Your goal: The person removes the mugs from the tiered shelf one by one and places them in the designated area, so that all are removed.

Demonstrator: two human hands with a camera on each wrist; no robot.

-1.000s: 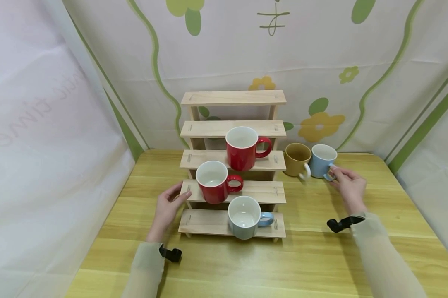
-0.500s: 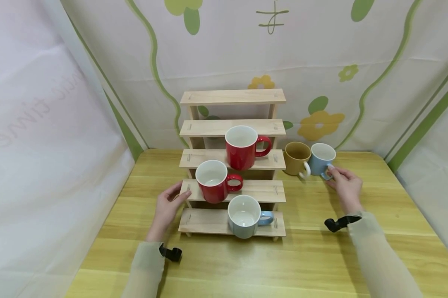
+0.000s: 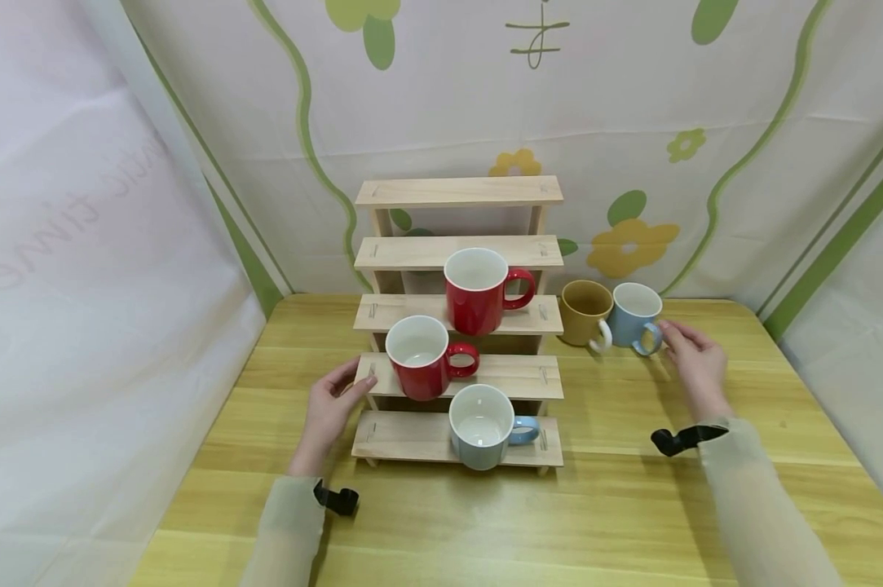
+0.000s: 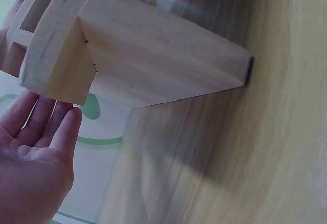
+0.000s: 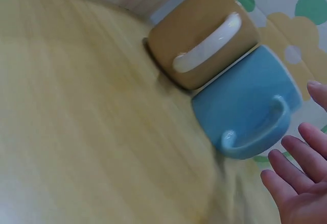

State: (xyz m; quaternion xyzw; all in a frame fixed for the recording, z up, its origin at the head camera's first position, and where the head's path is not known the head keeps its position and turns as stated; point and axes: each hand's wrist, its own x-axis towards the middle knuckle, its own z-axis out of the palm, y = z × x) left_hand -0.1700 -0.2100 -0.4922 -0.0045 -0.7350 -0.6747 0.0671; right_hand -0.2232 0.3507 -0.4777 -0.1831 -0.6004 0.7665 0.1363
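A stepped wooden shelf [image 3: 459, 192] stands mid-table. My left hand [image 3: 333, 412] holds the left end of its second step from the bottom, thumb on top; the fingertips [image 4: 64, 114] reach the plank's end in the left wrist view. Right of the shelf, a light blue mug [image 3: 632, 322] stands upright against a tan mug [image 3: 584, 314] with a white handle. My right hand [image 3: 694, 363] is just right of the blue mug's handle. In the right wrist view its fingers [image 5: 301, 155] are spread and apart from the handle [image 5: 260, 134].
A red mug [image 3: 474, 310] stands on the third step from the bottom. Another red mug [image 3: 419, 375] sits one step lower, near my left thumb. On the bottom step is a blue-grey mug [image 3: 478, 444]. A printed cloth [image 3: 441, 98] hangs behind the table.
The blue mug has shifted slightly left, up to the tan mug. My right hand has let go of its handle and drawn back right. My left hand keeps its place.
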